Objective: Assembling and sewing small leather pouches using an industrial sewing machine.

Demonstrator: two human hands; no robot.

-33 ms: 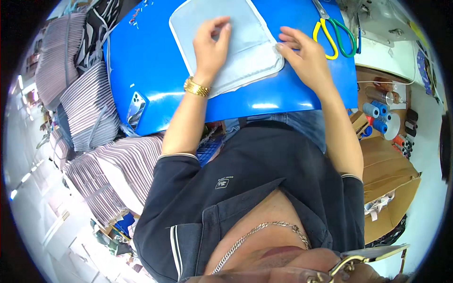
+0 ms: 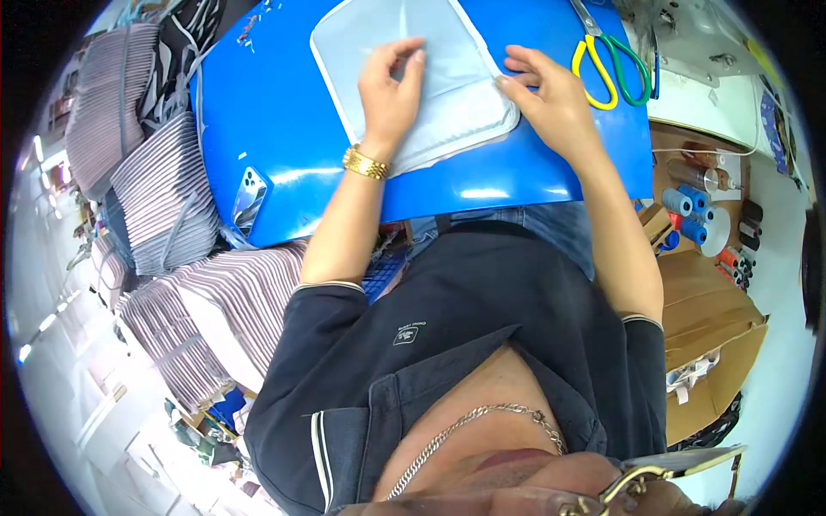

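A light grey, flat fabric piece (image 2: 456, 64) with rounded corners and a pale bound edge lies on the blue table (image 2: 292, 112). My left hand (image 2: 391, 95) is over its left part, fingers bent and thumb raised apart from the index finger, with nothing seen between them. At the piece's right edge is my right hand (image 2: 551, 99), thumb tip by the binding and fingers loosely spread. Whether the thumb touches the edge is hard to tell. Scissors (image 2: 595, 73) with one yellow and one green handle lie right of my right hand.
A phone (image 2: 249, 202) rests at the table's left edge. Bundled stacks of striped-looking fabric pieces (image 2: 168, 189) crowd the left side. To the right are a sewing machine (image 2: 697, 39), thread spools (image 2: 693, 228) and a cardboard box (image 2: 710, 318). Thread scraps (image 2: 249, 30) lie at the far left of the tabletop.
My left hand has shifted slightly to the right, and my right hand slightly to the left. The fabric piece sits almost the same.
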